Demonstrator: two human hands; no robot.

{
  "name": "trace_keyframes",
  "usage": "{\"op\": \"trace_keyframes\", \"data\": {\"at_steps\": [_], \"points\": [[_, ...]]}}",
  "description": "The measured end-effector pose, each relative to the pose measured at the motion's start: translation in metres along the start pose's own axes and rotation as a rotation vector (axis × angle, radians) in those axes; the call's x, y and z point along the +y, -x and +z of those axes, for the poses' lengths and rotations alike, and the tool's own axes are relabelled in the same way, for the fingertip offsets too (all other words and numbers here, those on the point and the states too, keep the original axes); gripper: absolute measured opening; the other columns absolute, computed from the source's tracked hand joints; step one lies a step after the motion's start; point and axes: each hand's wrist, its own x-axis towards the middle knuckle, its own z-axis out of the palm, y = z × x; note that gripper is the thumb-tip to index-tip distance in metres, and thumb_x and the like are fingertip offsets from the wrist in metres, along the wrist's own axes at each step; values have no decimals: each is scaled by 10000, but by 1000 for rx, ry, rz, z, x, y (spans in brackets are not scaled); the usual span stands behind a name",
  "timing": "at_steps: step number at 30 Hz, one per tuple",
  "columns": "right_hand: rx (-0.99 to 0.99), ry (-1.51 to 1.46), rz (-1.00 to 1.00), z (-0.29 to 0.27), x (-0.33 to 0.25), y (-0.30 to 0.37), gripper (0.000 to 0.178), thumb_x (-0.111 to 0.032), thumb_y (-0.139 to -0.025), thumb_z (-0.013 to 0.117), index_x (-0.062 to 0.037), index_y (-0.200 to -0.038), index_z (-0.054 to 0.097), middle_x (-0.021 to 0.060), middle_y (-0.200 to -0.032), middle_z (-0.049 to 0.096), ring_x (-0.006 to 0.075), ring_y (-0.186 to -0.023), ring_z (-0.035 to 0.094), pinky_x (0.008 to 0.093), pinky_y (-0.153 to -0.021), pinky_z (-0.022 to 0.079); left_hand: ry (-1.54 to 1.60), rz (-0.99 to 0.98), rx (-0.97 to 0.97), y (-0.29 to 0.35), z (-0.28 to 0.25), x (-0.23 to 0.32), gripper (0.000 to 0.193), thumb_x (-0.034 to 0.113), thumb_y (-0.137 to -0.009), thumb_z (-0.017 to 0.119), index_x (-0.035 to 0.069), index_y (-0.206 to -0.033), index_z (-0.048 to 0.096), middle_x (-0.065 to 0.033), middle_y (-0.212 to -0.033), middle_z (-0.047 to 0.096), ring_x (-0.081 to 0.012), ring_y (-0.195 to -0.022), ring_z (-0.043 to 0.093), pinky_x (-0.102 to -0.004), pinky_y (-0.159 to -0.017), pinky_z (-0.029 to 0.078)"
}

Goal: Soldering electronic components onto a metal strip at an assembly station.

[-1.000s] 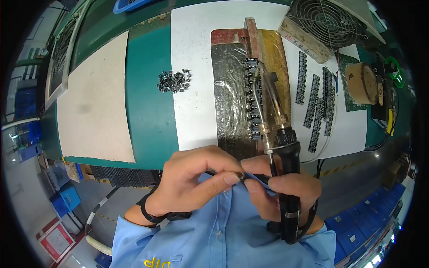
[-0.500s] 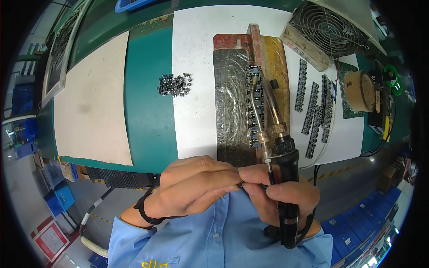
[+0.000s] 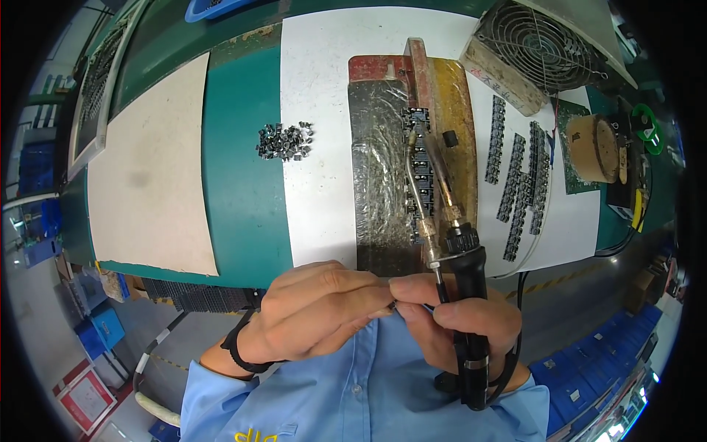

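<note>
My right hand [image 3: 479, 320] is wrapped around the black handle of a soldering iron [image 3: 471, 276] that has a thin metal feed tube beside its barrel. Its tip points away from me, over a strip of small circuit boards [image 3: 423, 173] in a worn work fixture [image 3: 379, 169]. Close to my chest, my left hand [image 3: 317, 309] has its fingers pressed together and meets the right fingertips. A tiny dark part [image 3: 392, 305] shows between the fingertips; its kind is too small to tell.
Left of the fixture lies a pile of small black components [image 3: 284, 141]. Several finished-looking board strips [image 3: 521, 180] rest on white paper to the right. A fan [image 3: 541, 48] stands at the back right, near a tan roll [image 3: 593, 149]. A beige board [image 3: 151, 169] covers the left side.
The soldering iron and my right hand have shifted slightly left. My left hand keeps nearly the same place and pinch.
</note>
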Motion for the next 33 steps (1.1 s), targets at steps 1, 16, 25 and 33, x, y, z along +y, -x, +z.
{"op": "trace_keyframes", "data": {"at_steps": [1,16,25,33], "points": [[-25,-23,20,-1,-1,-1,221,-7,-736,634,28,-951,598,-6,-500,499,72,-457,503,197,-487,432,-9,2,-4,0,0,0,125,-1,-734,666,-28,-840,605,-126,-755,605,-222,-611,620,-289,-521,496],[-141,-82,85,-10,-1,2,345,54,-736,637,-29,-1025,469,151,-846,578,194,-728,582,280,-652,481,201,-182,28,0,4,1,117,-11,-740,651,-47,-842,606,-151,-765,618,-228,-632,617,-281,-545,499],[-183,-85,136,-12,0,3,347,49,-732,649,-38,-1022,479,182,-886,604,207,-750,614,300,-671,503,157,-143,35,3,5,-1,117,-9,-732,660,-43,-829,606,-160,-766,616,-210,-627,615,-266,-555,498],[-112,37,1,-21,5,5,415,-20,-783,617,-80,-1086,340,270,-962,590,306,-897,610,393,-767,503,587,-726,204,4,6,8,114,57,-824,600,-43,-873,570,-137,-774,613,-139,-565,569,-226,-500,465]]}}
